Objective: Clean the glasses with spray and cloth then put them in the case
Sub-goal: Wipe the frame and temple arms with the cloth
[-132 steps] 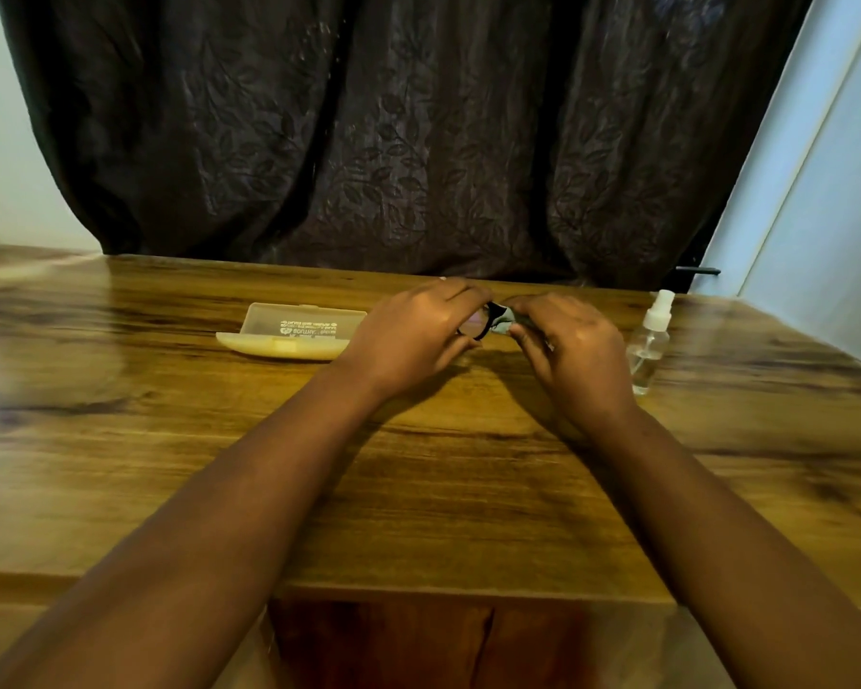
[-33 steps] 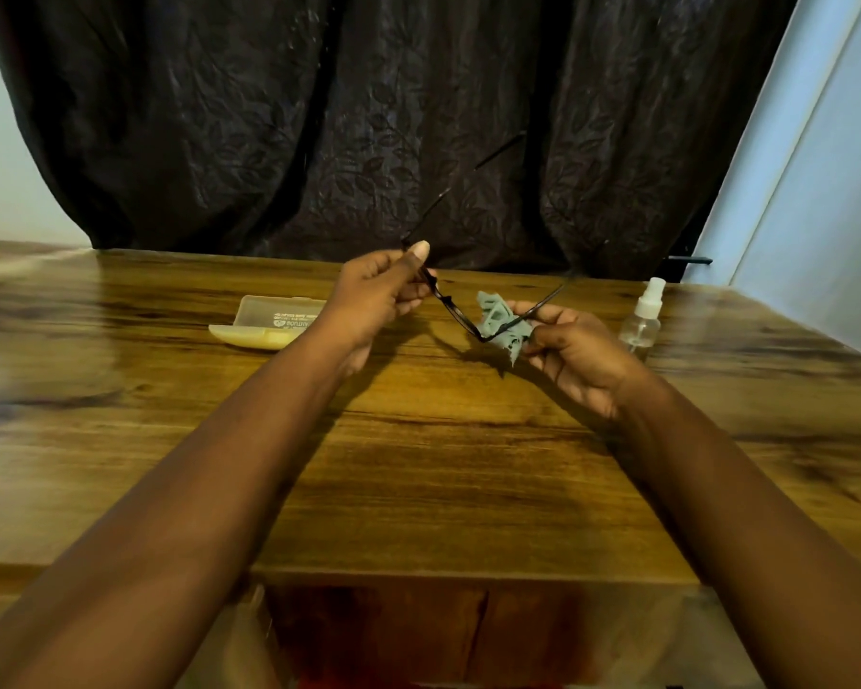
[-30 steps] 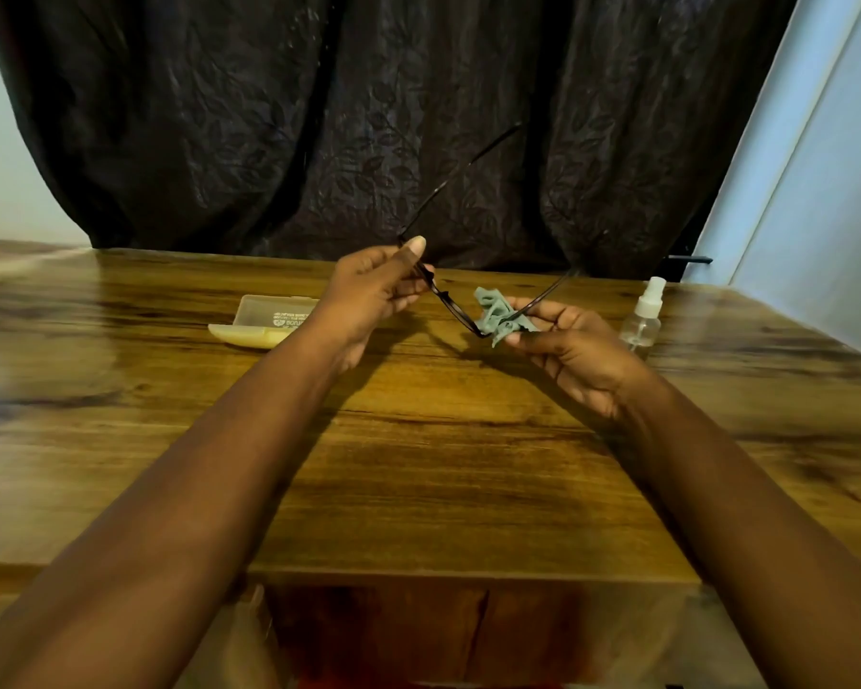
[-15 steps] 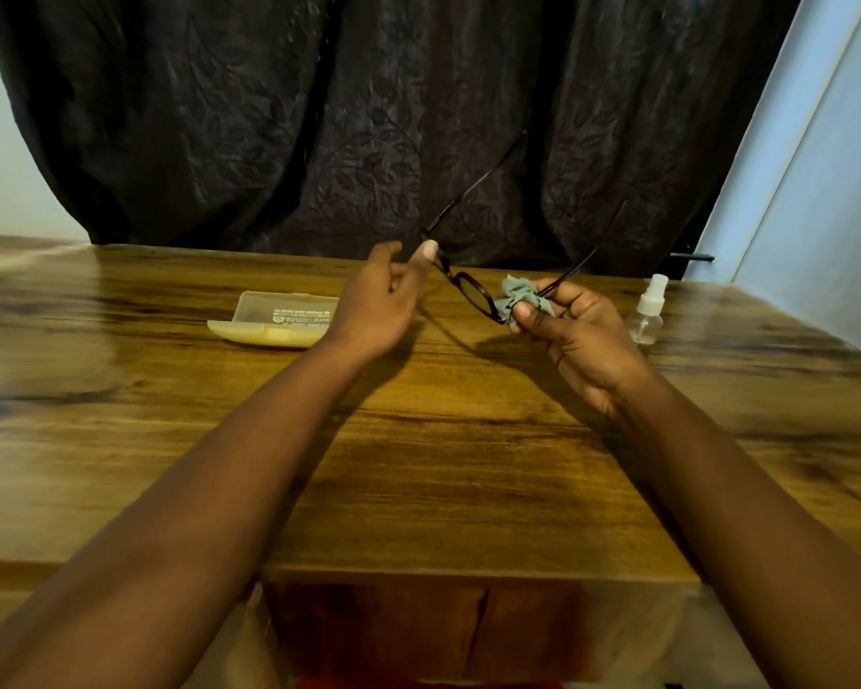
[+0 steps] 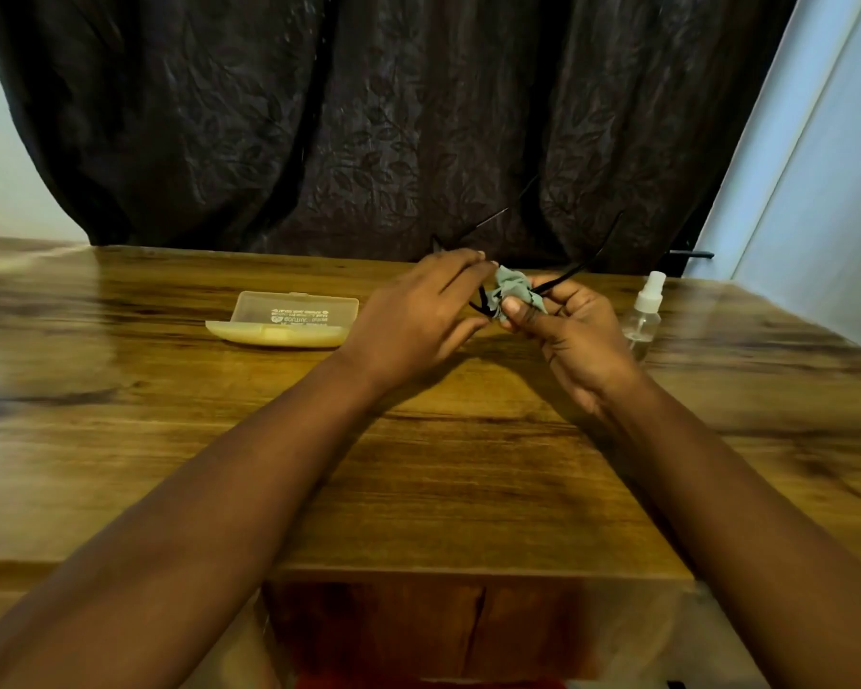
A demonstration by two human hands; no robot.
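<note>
Apparently both hands (image 5: 418,315) rub cloth (image 5: 510,290) over glasses (image 5: 562,278).

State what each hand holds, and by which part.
Left hand: glasses, at the frame front. Right hand: cloth, bunched around the frame's other side.

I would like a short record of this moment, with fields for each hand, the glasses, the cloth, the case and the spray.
left hand: grips the glasses on their left side
right hand: pinches the cloth on the glasses
glasses: black frame, temples unfolded, held above the table
cloth: grey-green, bunched around the frame
case: open, lying on the table left of the hands
spray bottle: upright, right of the hands, untouched
</note>
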